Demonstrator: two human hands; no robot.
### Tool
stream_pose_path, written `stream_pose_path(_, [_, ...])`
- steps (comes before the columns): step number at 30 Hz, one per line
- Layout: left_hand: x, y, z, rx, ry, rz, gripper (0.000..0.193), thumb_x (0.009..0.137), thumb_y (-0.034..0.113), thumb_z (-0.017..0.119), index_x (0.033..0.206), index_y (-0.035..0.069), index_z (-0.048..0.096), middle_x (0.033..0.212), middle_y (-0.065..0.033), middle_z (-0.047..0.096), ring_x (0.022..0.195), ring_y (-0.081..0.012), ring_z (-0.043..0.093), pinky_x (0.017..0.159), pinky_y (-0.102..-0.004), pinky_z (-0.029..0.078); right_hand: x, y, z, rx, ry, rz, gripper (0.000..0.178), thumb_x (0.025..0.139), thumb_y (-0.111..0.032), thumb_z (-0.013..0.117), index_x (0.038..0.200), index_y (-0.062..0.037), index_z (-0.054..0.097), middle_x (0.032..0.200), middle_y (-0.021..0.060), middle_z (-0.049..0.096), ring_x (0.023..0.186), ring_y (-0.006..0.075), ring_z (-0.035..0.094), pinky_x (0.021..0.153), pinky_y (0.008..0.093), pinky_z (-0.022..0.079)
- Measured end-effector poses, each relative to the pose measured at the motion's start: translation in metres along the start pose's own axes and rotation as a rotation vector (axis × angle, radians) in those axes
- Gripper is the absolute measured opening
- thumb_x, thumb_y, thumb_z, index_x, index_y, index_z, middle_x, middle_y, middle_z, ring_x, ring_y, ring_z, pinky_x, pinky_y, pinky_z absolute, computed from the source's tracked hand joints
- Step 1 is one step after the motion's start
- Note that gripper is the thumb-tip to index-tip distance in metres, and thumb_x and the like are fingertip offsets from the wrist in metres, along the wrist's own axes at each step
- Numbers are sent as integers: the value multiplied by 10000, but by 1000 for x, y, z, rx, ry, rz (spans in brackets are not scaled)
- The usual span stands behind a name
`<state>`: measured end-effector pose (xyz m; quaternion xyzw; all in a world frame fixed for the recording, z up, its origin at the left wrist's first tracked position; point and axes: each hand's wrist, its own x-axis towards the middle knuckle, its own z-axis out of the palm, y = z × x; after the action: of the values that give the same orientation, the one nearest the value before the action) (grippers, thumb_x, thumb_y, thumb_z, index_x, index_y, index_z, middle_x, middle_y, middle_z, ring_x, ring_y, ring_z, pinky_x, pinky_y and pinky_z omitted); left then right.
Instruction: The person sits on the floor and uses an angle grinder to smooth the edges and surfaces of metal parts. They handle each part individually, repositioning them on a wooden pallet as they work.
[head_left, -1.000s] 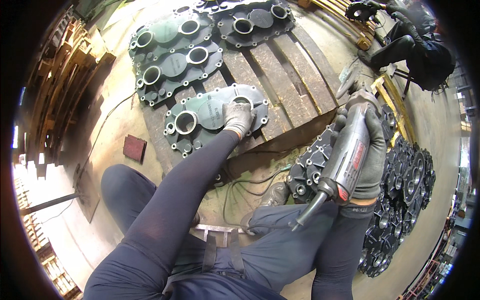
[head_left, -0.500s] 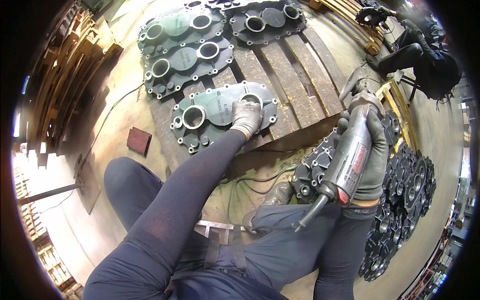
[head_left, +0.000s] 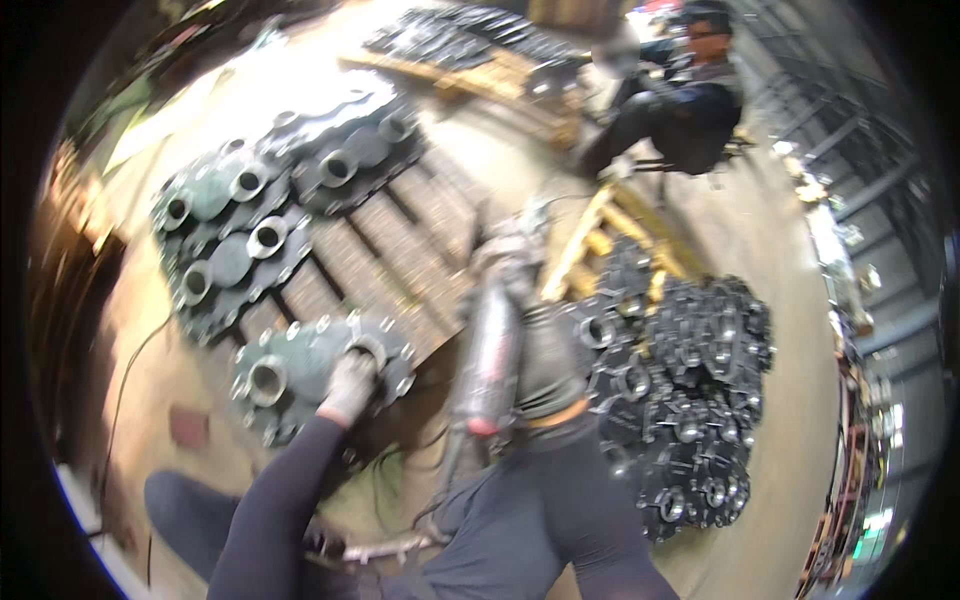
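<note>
My gloved left hand (head_left: 350,388) is closed at the right-hand ring of a grey-green cast metal cover (head_left: 310,365), with its fingers hooked into the bore. The cover lies flat on the near edge of a wooden pallet, and its left ring stays uncovered. In my gloved right hand (head_left: 545,360) is a grey angle grinder (head_left: 490,360), held upright with its head pointing away from me. Motion blur hides the disc's details. The grinder's cord runs down toward my lap.
More metal covers (head_left: 228,262) lie on the wooden pallet (head_left: 425,220). Dark castings (head_left: 690,400) are piled at right beside a yellow wooden frame (head_left: 580,245). A reddish-brown pad (head_left: 188,427) rests on the floor at left. A person (head_left: 670,110) sits working at the far right.
My view has swung right and blurred, so the pallet and covers appear farther left. The left hand stays at the same ring, and the right hand still holds the grinder.
</note>
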<state>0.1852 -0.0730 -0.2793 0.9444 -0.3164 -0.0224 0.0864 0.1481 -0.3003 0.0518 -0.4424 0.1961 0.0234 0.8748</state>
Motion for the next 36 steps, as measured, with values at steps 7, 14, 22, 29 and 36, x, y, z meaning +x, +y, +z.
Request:
stream_pose_path(7, [-69, 16, -60, 95, -406, 5, 180, 902, 210, 617, 1015, 156, 746, 1053, -107, 753, 1019, -266, 701, 969, -437, 476, 21, 32, -10, -7, -108, 64, 506, 973, -340, 703, 1267, 37, 540, 1032, 151, 708, 950, 259, 745, 826, 356, 639])
stream_pose_path(14, [-155, 0, -41, 58, 18, 287, 211, 908, 170, 566, 1066, 141, 703, 1091, -81, 689, 1104, -253, 626, 1084, -474, 417, 22, 31, -21, 31, -148, -16, 530, 924, -536, 731, 1161, -76, 617, 923, 49, 656, 841, 168, 664, 732, 316, 595])
stream_pose_path(22, [-161, 10, -100, -21, -343, -206, 215, 931, 301, 658, 1090, 186, 746, 968, -70, 733, 1000, -259, 708, 956, -415, 503, -2, 28, 21, -110, -111, 2, 600, 926, -441, 740, 1202, 69, 583, 968, 149, 711, 848, 200, 728, 728, 292, 632])
stream_pose_path(29, [-97, -83, -139, -338, -65, -1005, 499, 955, 499, 644, 1133, 48, 759, 1146, -207, 741, 1105, -374, 702, 964, -470, 533, 4, 29, 4, -137, -72, 2, 634, 926, -441, 751, 1234, 81, 563, 1040, 160, 701, 952, 210, 727, 757, 283, 628])
stream_pose_path(36, [-82, -95, -100, -212, -142, -1075, 496, 898, 503, 692, 1042, 37, 785, 1126, -204, 755, 1087, -361, 719, 931, -479, 535, 10, 30, 10, -82, 6, 87, 600, 927, -393, 761, 1253, 73, 566, 1043, 147, 698, 947, 216, 729, 774, 290, 633])
